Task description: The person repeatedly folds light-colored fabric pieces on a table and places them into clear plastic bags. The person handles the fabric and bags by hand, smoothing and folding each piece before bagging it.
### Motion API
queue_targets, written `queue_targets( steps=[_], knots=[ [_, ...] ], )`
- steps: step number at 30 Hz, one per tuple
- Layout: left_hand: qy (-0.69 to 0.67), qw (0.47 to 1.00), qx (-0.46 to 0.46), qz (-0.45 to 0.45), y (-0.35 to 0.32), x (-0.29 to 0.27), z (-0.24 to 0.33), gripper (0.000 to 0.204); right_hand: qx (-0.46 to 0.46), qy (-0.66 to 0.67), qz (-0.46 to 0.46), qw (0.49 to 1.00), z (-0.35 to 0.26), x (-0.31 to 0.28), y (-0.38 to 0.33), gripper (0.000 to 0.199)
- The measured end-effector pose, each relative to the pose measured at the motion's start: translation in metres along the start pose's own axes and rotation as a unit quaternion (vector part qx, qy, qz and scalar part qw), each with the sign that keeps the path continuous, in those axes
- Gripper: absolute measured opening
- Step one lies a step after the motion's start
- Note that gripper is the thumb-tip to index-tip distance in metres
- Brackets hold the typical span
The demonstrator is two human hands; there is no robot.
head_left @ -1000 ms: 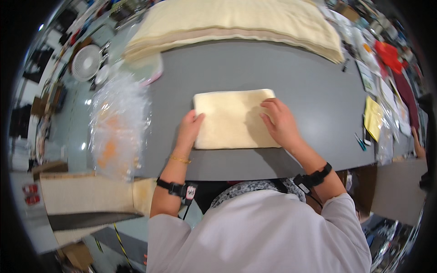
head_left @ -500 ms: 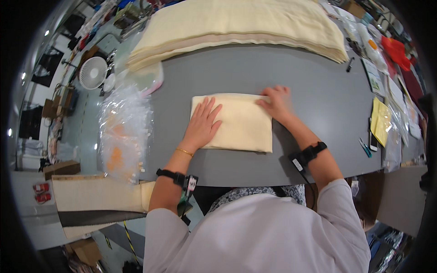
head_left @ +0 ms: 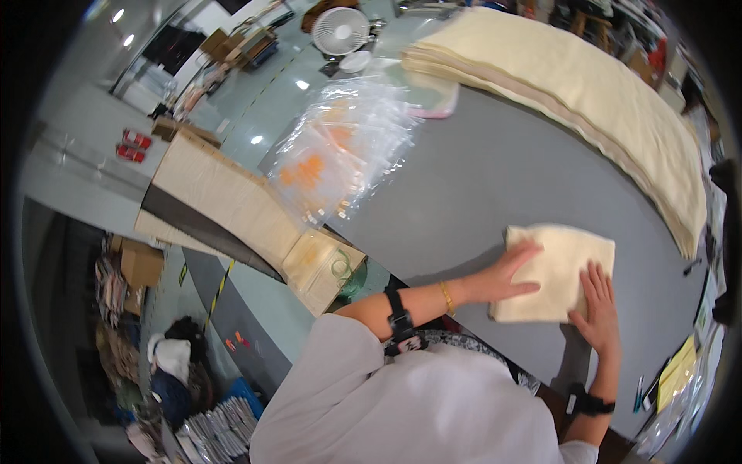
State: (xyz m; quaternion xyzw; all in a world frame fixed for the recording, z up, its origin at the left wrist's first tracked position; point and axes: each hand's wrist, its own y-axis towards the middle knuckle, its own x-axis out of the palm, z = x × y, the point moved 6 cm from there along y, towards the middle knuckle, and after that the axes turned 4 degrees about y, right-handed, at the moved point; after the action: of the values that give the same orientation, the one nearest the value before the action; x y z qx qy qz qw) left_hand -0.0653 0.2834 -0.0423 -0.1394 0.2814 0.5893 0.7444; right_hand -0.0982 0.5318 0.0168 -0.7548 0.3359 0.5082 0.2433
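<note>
A folded cream-coloured cloth (head_left: 555, 267) lies on the grey table (head_left: 456, 193), roughly rectangular, with soft layered edges. My left hand (head_left: 504, 277) rests at its left side, fingers stretched out over the edge and thumb apart, slightly blurred. On the lower right part of the cloth lies my right hand (head_left: 597, 313), flat with fingers extended. Neither hand is closed around anything.
A long stack of cream fabric (head_left: 572, 85) spans the table's far side. Clear plastic bags with orange prints (head_left: 340, 147) overlap at the table's left. A yellow packet (head_left: 677, 375) and a blue-handled tool (head_left: 638, 394) lie at right. A fan (head_left: 340, 31) stands beyond.
My view has swung left, so the table appears tilted and farther right. The right hand has moved from the cloth's far right corner to lie flat on its lower right part.
</note>
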Motion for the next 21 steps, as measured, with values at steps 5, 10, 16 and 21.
queue_targets(
  steps=[5,10,16,21],
  knots=[
    [-0.201,0.969,-0.113,0.085,-0.054,-0.113,-0.066,0.028,0.062,-0.023,0.017,0.998,-0.002,0.003,0.002,0.071],
    [-0.126,0.847,-0.181,0.483,-0.105,-0.335,-0.194,0.017,-0.004,-0.043,0.08,0.996,-0.079,0.068,0.055,0.069],
    [0.074,0.847,-0.403,0.34,-0.11,-0.384,-0.262,0.042,-0.012,-0.082,0.082,0.993,-0.084,0.071,0.084,0.069],
    [0.048,0.866,-0.372,0.332,-0.114,-0.374,-0.272,0.029,-0.026,-0.085,0.092,0.992,-0.072,0.072,0.097,0.068]
  ],
)
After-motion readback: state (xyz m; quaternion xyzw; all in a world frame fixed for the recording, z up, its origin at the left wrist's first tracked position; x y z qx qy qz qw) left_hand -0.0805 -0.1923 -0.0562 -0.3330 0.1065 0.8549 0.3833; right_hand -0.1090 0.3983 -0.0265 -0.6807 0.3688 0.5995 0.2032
